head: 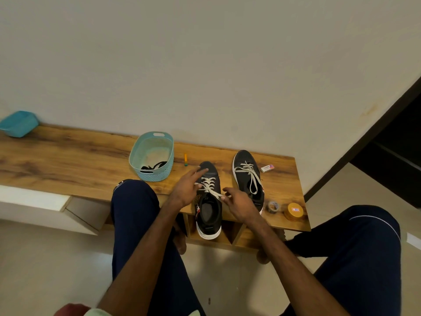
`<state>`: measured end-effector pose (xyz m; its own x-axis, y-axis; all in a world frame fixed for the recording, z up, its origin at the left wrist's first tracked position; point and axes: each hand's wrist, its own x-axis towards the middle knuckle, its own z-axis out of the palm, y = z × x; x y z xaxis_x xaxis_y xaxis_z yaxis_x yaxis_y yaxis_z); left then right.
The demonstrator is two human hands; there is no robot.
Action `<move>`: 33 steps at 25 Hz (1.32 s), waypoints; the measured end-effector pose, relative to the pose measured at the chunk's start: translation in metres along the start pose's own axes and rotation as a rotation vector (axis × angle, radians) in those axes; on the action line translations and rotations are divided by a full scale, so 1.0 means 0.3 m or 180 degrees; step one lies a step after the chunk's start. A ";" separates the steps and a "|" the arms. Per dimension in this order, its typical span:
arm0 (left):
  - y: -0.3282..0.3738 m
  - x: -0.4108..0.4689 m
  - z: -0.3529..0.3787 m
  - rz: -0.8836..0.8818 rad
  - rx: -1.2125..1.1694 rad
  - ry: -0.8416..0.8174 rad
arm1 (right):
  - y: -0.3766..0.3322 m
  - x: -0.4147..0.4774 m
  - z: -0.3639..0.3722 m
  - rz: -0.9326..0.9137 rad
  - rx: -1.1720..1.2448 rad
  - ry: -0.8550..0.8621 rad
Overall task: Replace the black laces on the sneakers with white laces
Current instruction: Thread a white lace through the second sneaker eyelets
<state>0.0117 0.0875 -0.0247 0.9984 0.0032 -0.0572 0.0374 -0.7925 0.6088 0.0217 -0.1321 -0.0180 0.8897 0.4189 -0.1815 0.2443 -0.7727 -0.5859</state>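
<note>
Plain wall, wooden bench (68, 160): the near sneaker (208, 215) sits at the edge, heel overhanging, within easy reach. The left hand (186, 188) presses straight fingers on its toe, likely steadying it, while the right hand (239, 201), apart, pinches the white lace (210, 188). The black laces (157, 165) lie discarded in a basket (136, 156).

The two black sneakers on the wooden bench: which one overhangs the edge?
The black sneaker whose white lace the right hand pinches; its heel sticks out. The other sneaker lies wholly on the wooden bench.
</note>
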 end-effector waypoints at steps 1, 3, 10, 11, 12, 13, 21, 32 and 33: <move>0.011 0.002 0.011 0.0206 0.0100 -0.0158 | -0.015 -0.006 0.025 0.0023 -0.0108 -0.0070; 0.022 0.000 0.024 0.0275 0.0484 -0.0371 | -0.035 -0.014 0.060 0.0081 -0.0340 -0.0028; 0.085 -0.036 0.003 -0.0412 0.0662 0.0165 | -0.075 -0.027 0.065 0.0023 -0.0117 0.0390; 0.089 -0.048 -0.007 -0.0564 0.0623 0.0172 | -0.080 -0.032 0.072 -0.0088 0.0066 0.0419; 0.091 -0.056 -0.011 -0.0683 0.0525 0.0165 | -0.079 -0.036 0.083 -0.0202 0.0115 0.0404; 0.095 -0.064 -0.010 -0.0760 0.0333 0.0119 | -0.079 -0.041 0.096 -0.0299 0.0028 0.0365; 0.129 -0.114 0.035 -0.1116 -0.0545 -0.0246 | -0.097 -0.058 0.116 -0.0643 -0.1412 -0.0326; 0.131 -0.145 0.035 -0.0331 0.0594 -0.0008 | -0.101 0.014 0.046 -0.0135 0.0315 0.0705; 0.131 -0.146 0.032 -0.0413 0.0455 -0.0007 | -0.108 0.038 0.038 -0.0230 0.0484 0.0616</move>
<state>-0.0311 0.0503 -0.0059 0.9854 0.1098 -0.1298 0.1592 -0.8640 0.4777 0.0194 -0.0970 -0.0100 0.9329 0.3599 0.0112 0.2621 -0.6574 -0.7065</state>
